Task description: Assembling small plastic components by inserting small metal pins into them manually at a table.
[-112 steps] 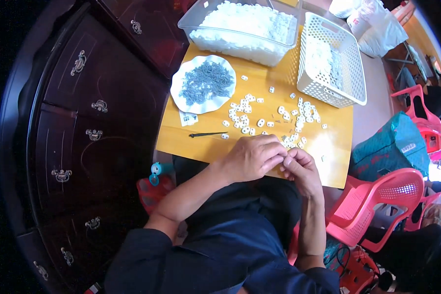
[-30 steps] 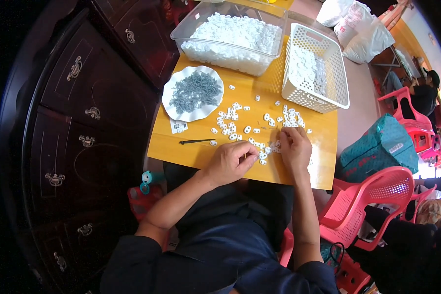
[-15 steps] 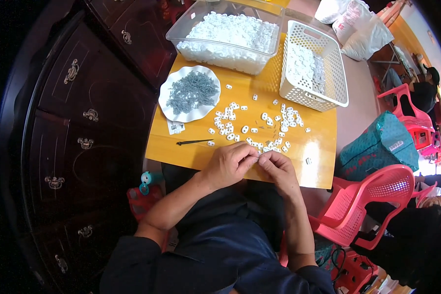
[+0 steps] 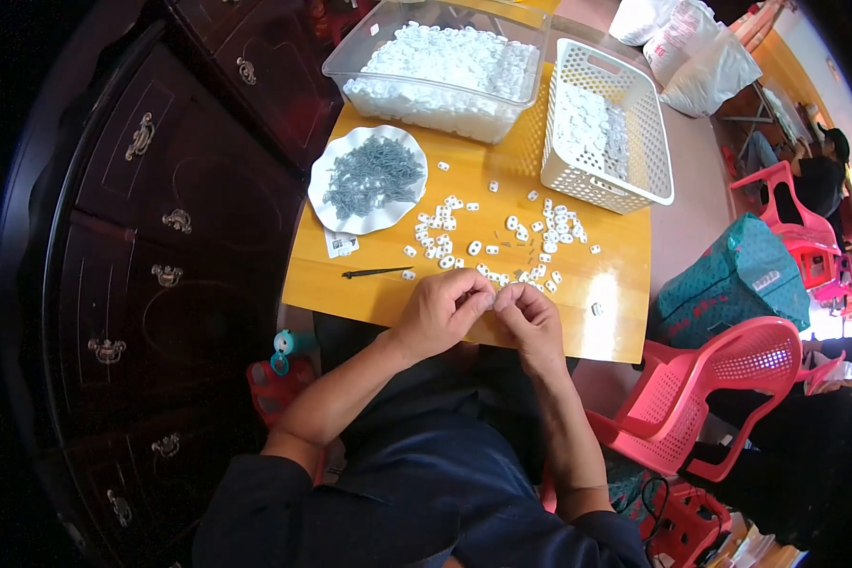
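Note:
Close together at the table's near edge, my left hand (image 4: 448,305) and my right hand (image 4: 532,322) pinch with thumbs and forefingers. Whatever lies between the fingertips is too small to make out. Just beyond them, small white plastic pieces with two dark holes (image 4: 474,248) are scattered in loose clusters. A few tiny grey pins (image 4: 532,251) lie among them. To the left, a scalloped white plate (image 4: 358,225) holds a heap of grey pins or screws (image 4: 374,176). A thin black tool (image 4: 377,273) rests on the yellow table (image 4: 327,295) near my left hand.
A clear tub (image 4: 426,102) of white pieces and a white perforated basket (image 4: 604,194) stand at the back. Dark drawers (image 4: 161,237) line the left. Right of the table are a teal bag (image 4: 734,279) and a pink plastic chair (image 4: 701,398). People sit farther off.
Both hands have shifted slightly, the right one a little to the left. The fingertips still meet in a pinch. Nothing else on the table has visibly moved.

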Tool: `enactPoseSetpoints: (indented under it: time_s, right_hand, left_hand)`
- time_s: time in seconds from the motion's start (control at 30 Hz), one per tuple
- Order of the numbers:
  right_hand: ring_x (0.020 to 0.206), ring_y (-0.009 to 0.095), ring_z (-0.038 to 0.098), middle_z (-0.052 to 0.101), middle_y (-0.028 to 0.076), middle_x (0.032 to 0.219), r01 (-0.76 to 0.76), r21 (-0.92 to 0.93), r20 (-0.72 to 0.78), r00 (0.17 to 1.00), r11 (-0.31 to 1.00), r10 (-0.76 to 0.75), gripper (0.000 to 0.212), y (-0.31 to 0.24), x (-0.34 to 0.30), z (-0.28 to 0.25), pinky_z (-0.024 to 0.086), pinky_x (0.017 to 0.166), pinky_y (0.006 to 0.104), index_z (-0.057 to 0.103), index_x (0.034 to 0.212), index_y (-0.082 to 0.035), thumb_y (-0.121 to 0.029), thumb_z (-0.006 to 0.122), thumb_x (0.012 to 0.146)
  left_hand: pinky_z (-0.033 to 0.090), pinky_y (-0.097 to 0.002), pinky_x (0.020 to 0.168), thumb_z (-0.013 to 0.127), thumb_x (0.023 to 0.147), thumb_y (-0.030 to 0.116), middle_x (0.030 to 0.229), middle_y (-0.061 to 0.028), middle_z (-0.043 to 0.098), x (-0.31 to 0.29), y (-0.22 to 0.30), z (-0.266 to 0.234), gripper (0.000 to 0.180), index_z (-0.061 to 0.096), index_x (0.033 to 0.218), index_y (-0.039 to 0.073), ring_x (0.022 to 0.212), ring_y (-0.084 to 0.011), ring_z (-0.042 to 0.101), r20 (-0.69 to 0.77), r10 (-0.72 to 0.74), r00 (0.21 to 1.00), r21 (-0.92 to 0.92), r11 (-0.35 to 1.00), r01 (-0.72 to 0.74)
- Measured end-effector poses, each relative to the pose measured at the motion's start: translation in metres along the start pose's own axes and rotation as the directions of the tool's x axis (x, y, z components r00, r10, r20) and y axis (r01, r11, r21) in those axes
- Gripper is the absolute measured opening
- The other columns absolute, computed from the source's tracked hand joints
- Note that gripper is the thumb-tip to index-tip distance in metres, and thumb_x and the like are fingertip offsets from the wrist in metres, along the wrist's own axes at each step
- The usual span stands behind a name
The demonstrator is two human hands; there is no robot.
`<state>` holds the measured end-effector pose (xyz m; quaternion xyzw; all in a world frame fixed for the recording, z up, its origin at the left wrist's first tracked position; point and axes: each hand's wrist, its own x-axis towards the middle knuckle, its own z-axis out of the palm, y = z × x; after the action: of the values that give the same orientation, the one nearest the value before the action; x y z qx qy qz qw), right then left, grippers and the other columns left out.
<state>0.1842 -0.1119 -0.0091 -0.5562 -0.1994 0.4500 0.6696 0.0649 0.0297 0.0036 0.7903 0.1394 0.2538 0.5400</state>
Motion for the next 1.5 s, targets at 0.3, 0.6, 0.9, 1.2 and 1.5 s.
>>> enactPoseSetpoints:
  time_s: [0.3, 0.6, 0.9, 1.2, 1.5]
  right_hand:
    - [0.074, 0.001, 0.052, 0.062, -0.006, 0.087, 0.078, -0.069, -0.021, 0.997, 0.995, -0.079, 0.006, -0.009, 0.002, 0.011, 0.041, 0.065, 0.0174, 0.063, 0.100, -0.006, -0.011, 0.065, 0.101]
    - [0.062, 0.024, 0.065, 0.069, 0.013, 0.084, 0.245, -0.810, -0.009, 0.903, 0.533, -0.429, 0.009, -0.021, 0.035, -0.006, 0.051, 0.058, 0.0342, 0.068, 0.092, -0.004, -0.009, 0.074, 0.087]
    - [0.072, 0.035, 0.069, 0.070, 0.013, 0.085, 0.278, -0.939, 0.134, 0.838, 0.204, -0.529, 0.005, -0.020, 0.051, -0.006, 0.055, 0.063, 0.0437, 0.070, 0.088, -0.007, -0.010, 0.073, 0.086]
    - [0.078, 0.032, 0.070, 0.071, 0.012, 0.090, 0.287, -0.929, 0.139, 0.856, 0.234, -0.498, 0.008, -0.026, 0.071, -0.003, 0.055, 0.068, 0.0403, 0.075, 0.092, -0.007, -0.013, 0.074, 0.087]
    - [0.078, 0.031, 0.071, 0.069, 0.009, 0.089, 0.285, -0.956, 0.236, 0.886, 0.067, -0.399, 0.011, -0.023, 0.085, -0.001, 0.057, 0.068, 0.0427, 0.072, 0.090, -0.010, -0.020, 0.075, 0.085]
  left_hand:
    - [0.046, -0.0297, 0.059, 0.058, 0.100, 0.011, 0.071, -0.0045, 0.060, -0.003, -0.007, 0.001, 0.015, 0.060, 0.089, 0.000, 0.063, -0.0117, 0.054, 0.018, -0.034, 0.999, -0.042, 0.998, 0.035]
    - [0.040, -0.0294, 0.056, 0.061, 0.100, 0.011, 0.068, 0.0001, 0.053, 0.006, -0.017, -0.020, 0.019, 0.058, 0.086, 0.000, 0.062, -0.0083, 0.045, -0.075, -0.064, 0.995, -0.047, 0.997, 0.060]
    - [0.038, -0.0212, 0.056, 0.067, 0.099, 0.010, 0.074, 0.0043, 0.059, 0.008, -0.022, -0.032, 0.013, 0.064, 0.093, 0.000, 0.064, -0.0009, 0.047, -0.083, -0.101, 0.991, -0.086, 0.992, 0.094]
    - [0.039, -0.0187, 0.058, 0.066, 0.099, 0.006, 0.078, 0.0059, 0.060, 0.008, -0.028, -0.037, 0.008, 0.063, 0.095, -0.001, 0.066, 0.0006, 0.048, -0.101, -0.114, 0.988, -0.124, 0.987, 0.101]
    - [0.039, -0.0186, 0.058, 0.067, 0.099, 0.006, 0.079, 0.0058, 0.060, 0.007, -0.032, -0.038, 0.008, 0.063, 0.095, -0.001, 0.067, 0.0007, 0.048, -0.095, -0.113, 0.989, -0.119, 0.988, 0.101]
